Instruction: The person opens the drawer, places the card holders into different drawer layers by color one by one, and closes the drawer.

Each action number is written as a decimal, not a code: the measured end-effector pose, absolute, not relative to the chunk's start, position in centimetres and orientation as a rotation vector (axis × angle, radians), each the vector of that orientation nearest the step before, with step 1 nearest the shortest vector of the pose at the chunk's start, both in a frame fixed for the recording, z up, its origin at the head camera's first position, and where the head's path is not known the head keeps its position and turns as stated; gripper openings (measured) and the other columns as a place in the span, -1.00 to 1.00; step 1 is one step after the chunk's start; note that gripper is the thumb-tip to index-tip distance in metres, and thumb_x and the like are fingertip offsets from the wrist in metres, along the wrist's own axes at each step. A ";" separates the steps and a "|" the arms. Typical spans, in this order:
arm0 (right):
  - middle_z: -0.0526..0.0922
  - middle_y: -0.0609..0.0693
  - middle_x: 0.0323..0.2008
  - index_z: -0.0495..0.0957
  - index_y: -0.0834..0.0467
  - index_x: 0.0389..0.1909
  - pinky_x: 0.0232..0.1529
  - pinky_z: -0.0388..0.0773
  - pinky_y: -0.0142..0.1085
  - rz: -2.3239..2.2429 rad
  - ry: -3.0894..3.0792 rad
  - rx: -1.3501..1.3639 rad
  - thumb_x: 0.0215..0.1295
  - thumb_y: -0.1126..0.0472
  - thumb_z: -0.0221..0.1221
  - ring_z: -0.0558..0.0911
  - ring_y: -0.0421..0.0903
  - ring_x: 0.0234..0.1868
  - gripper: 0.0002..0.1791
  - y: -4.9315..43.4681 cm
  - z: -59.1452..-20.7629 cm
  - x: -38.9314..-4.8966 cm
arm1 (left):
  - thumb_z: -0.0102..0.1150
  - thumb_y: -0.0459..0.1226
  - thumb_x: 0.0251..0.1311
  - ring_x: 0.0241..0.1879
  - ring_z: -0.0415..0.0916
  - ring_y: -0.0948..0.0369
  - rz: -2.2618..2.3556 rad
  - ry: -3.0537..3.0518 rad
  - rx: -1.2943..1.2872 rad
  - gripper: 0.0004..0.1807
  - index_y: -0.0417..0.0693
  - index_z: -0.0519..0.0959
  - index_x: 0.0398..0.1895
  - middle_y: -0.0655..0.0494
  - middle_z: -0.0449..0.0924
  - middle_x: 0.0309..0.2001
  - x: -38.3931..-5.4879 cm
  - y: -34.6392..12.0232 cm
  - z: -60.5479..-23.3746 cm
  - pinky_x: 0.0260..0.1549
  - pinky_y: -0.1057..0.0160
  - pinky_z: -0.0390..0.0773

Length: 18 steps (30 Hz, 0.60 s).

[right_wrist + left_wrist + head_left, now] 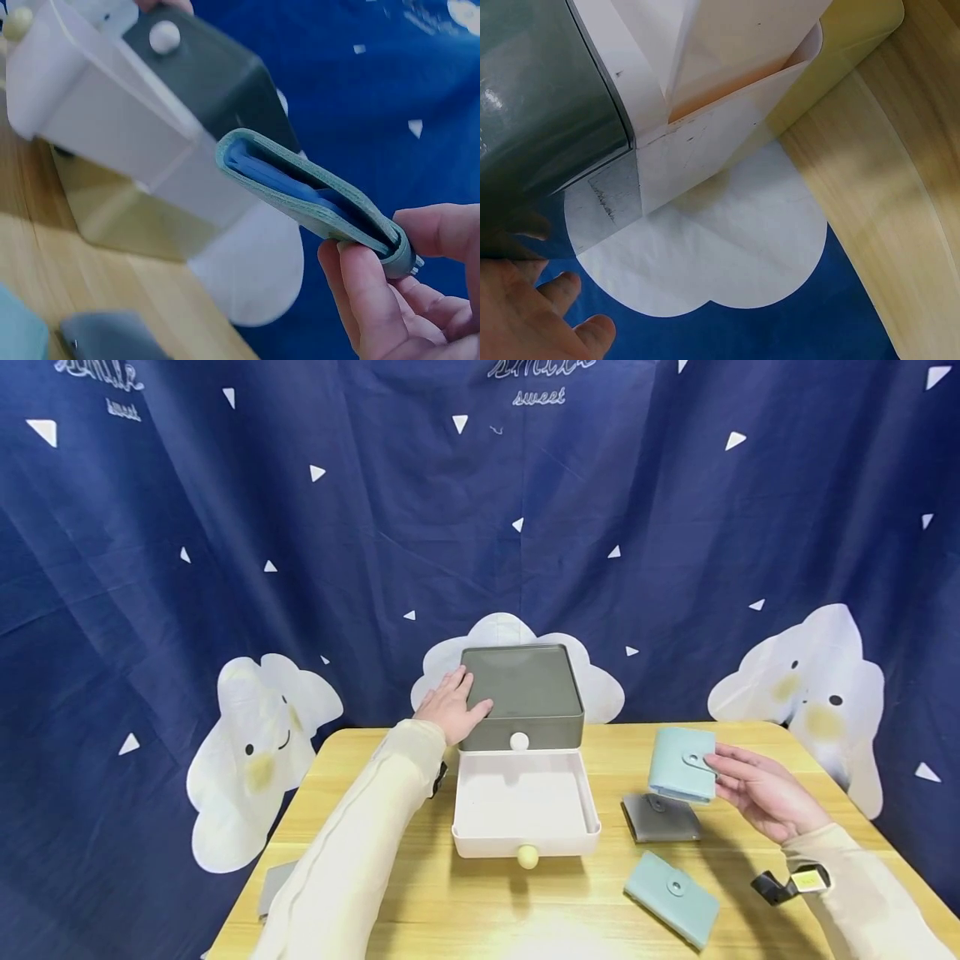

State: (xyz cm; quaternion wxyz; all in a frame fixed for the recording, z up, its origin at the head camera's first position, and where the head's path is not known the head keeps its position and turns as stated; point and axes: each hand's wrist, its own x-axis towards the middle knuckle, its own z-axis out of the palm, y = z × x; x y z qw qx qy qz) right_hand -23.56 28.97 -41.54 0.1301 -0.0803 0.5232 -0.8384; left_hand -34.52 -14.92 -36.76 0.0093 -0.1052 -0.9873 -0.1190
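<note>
Right hand (765, 789), wallet (678, 766) (pale) in grasp

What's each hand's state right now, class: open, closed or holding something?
Left hand: open, resting on the dark-topped drawer organizer.
Right hand: holding a light-blue snap-strap wallet, pinched between thumb and fingers.

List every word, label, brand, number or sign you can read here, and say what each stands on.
"smile": blue curtain, top centre of the head view, cut by the edge.
"sweet": blue curtain, just beneath.
"smile": blue curtain, top left, cut by the edge.
"sweet": blue curtain, just beneath.
Yellow label at the right wrist: too small to read.
Drawer unit, wallet in the right hand: no readable text.
</note>
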 end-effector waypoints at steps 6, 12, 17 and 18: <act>0.63 0.03 -0.19 0.46 0.21 -0.06 -0.19 0.54 -0.32 -2.393 1.548 -0.308 0.37 0.41 -0.11 0.63 -0.11 -0.21 -0.76 26.9 -40.2 -23.1 | -0.40 0.31 0.19 0.39 -0.35 0.14 -0.374 -3.070 -0.330 -0.15 0.02 -0.04 0.43 0.19 -0.28 0.44 -35.0 -15.1 -37.2 0.26 -0.06 -0.13; 0.63 0.04 -0.19 0.40 0.23 -0.01 -0.19 0.54 -0.31 -2.339 1.587 -0.337 0.37 0.40 -0.11 0.63 -0.12 -0.23 -0.76 24.4 -39.6 -22.6 | -0.32 0.28 0.19 0.39 -0.33 0.14 -0.408 -3.049 -0.318 -0.16 0.01 0.00 0.42 0.21 -0.26 0.44 -35.4 -15.1 -37.6 0.26 -0.05 -0.12; 0.62 0.04 -0.20 0.26 0.31 0.07 -0.23 0.56 -0.28 -2.277 1.652 -0.319 0.37 0.38 -0.08 0.64 -0.11 -0.24 -0.72 22.5 -39.5 -22.5 | -0.33 0.28 0.20 0.39 -0.34 0.13 -0.406 -3.053 -0.322 -0.17 0.01 -0.01 0.43 0.20 -0.26 0.44 -35.2 -15.0 -37.4 0.26 -0.05 -0.14; 0.62 0.04 -0.20 0.22 0.34 0.09 -0.23 0.56 -0.28 -2.262 1.664 -0.313 0.36 0.38 -0.08 0.64 -0.11 -0.24 -0.69 22.1 -39.5 -22.6 | -0.32 0.27 0.20 0.39 -0.34 0.13 -0.407 -3.052 -0.326 -0.17 0.01 -0.01 0.43 0.19 -0.26 0.44 -35.1 -15.0 -37.3 0.26 -0.05 -0.14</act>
